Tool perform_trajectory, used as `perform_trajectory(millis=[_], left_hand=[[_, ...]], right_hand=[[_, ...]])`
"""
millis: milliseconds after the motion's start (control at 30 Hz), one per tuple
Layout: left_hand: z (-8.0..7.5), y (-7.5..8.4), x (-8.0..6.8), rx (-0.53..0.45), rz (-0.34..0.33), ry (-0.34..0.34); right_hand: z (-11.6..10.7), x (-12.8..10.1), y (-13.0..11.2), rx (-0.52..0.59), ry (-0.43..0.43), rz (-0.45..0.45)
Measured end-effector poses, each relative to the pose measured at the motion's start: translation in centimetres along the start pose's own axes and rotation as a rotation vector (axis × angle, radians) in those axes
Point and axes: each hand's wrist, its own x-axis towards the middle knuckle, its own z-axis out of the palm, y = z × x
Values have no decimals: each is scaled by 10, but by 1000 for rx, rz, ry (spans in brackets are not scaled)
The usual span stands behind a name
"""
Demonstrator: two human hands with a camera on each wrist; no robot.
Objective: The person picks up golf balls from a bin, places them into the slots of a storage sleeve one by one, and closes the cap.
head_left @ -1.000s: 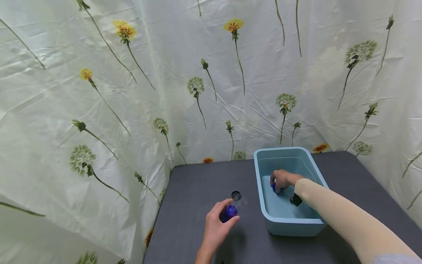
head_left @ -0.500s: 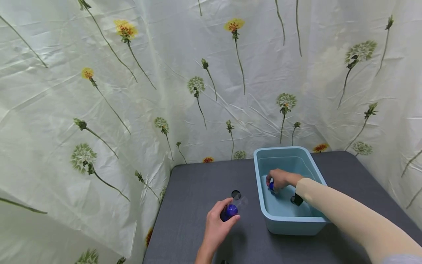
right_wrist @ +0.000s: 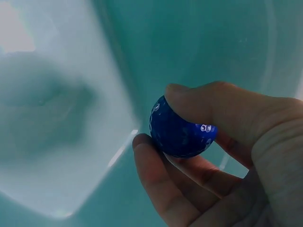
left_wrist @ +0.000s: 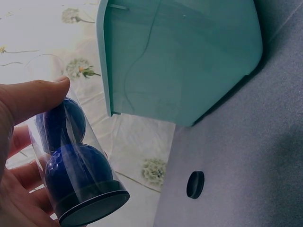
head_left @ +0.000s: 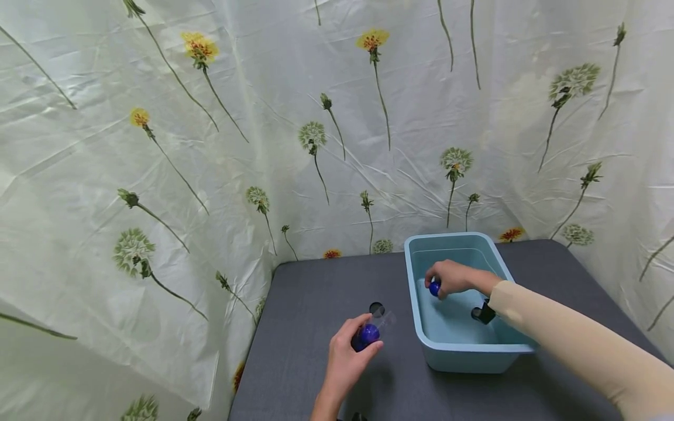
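My left hand [head_left: 347, 356] grips a clear plastic tube [left_wrist: 71, 156] over the table, left of the bin. Inside the tube sit two dark blue golf balls [left_wrist: 80, 170], and a black cap covers the end that faces the left wrist camera. My right hand [head_left: 453, 277] is inside the light blue bin [head_left: 474, 349]. Between thumb and fingers it holds a blue golf ball [right_wrist: 182, 130], seen close up in the right wrist view against the bin's wall.
A round black cap [left_wrist: 195, 184] lies on the dark grey table [head_left: 316, 304], behind the left hand and left of the bin. A white curtain [head_left: 284, 117] with printed dandelions hangs behind and to the left.
My right hand has risen slightly inside the bin with the blue golf ball, which now shows more plainly. My left hand and the tube have hardly moved.
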Motion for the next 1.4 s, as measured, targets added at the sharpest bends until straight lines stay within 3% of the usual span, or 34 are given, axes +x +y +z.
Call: perform_trajectory(millis=[400, 667, 1200, 1400], left_hand=[[3, 3, 1, 0, -29, -10], [4, 4, 3, 1, 10, -6], [9, 8, 3, -7, 17, -12], [11, 7, 4, -15, 35, -5]], right_hand=[[-17, -26, -19, 44, 91, -7], [-21, -48, -36, 131, 194, -15], [18, -72, -99, 353, 338, -121], [29, -69, -111, 418, 310, -141]])
